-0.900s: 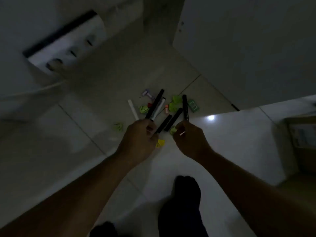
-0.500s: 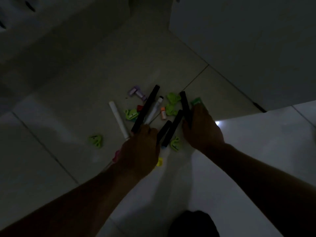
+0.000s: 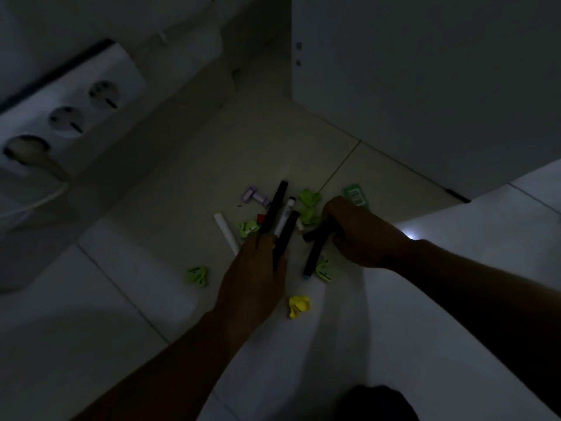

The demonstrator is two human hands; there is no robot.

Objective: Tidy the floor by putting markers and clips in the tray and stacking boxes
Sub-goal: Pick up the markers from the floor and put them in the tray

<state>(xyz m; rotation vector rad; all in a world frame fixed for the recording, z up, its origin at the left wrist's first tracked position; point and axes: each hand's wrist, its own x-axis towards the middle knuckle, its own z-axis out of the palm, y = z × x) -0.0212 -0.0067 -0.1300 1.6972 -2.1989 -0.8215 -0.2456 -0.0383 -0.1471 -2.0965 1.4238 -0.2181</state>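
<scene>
Left hand (image 3: 253, 276) clamped on slim black markers (image 3: 274, 208), now fanned upward together with a white one. Right hand (image 3: 361, 235) closed on another black marker (image 3: 315, 253), drawn back off green box (image 3: 355, 196) it covered earlier. Glossy plastic clips, lime (image 3: 309, 205) and yellow (image 3: 299, 305), strewn on smooth pale tiles (image 3: 151, 284). White power strip (image 3: 69, 117) back in view left. Tray unseen.
</scene>
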